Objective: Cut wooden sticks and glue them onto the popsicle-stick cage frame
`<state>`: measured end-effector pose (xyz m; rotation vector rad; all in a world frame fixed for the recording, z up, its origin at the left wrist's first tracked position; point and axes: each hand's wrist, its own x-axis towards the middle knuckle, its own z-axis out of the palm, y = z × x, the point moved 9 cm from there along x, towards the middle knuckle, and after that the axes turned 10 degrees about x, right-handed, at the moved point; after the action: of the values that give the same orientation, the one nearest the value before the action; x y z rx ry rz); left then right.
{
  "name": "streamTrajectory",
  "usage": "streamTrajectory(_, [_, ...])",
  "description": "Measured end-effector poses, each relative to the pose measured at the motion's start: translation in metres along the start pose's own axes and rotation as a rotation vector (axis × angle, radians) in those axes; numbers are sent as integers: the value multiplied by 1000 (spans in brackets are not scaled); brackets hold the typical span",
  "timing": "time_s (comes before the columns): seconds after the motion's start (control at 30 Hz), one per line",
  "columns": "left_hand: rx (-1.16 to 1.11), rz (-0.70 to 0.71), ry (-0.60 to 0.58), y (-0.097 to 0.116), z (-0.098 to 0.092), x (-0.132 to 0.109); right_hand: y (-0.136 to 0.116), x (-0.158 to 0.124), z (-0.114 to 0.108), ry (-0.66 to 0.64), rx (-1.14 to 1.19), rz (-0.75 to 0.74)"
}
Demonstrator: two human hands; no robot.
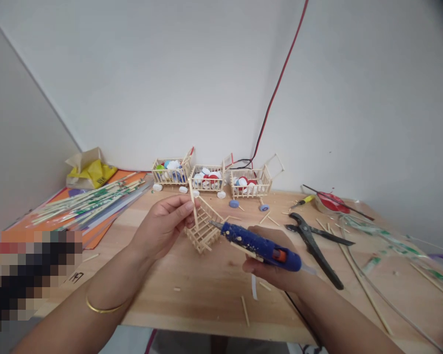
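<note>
Between thumb and fingers, my left hand (166, 221) pinches a thin wooden stick frame piece, upright beside a small slatted stick basket (206, 228). Whether the piece is joined to the basket I cannot tell. My right hand (271, 260) is wrapped round a blue glue gun (260, 246), whose metal nozzle points left at the basket, close to the held stick. Behind my hands stand three stick carts, the left one (172, 174), the middle one (208, 178) and the right one (250, 183), filled with coloured bottle caps.
Pliers (313, 246) lie right of the glue gun. A red dish (332, 202) and a yellow-handled tool (304, 200) are behind them. Packed sticks (103, 196) and a yellow bag (90, 172) sit at the left. Loose sticks and a cable cross the wooden table (192, 305).
</note>
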<state>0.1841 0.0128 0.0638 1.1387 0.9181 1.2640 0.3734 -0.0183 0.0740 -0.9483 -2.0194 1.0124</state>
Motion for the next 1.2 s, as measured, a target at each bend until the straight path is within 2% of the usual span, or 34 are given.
streamTrajectory(0.2, [-18, -4, 15, 0, 0, 0, -6, 2, 9, -45, 42, -70])
streamTrajectory(0.33, [-8, 1, 9, -1, -1, 0, -3, 3, 14, -85, 32, -61])
streamTrajectory(0.57, [-2, -5, 11, -2, -2, 0, -7, 5, 12, -64, 24, -58])
streamTrajectory(1.2, [-24, 10, -26, -2, 1, 0, 1, 5, 12, -60, -14, -5])
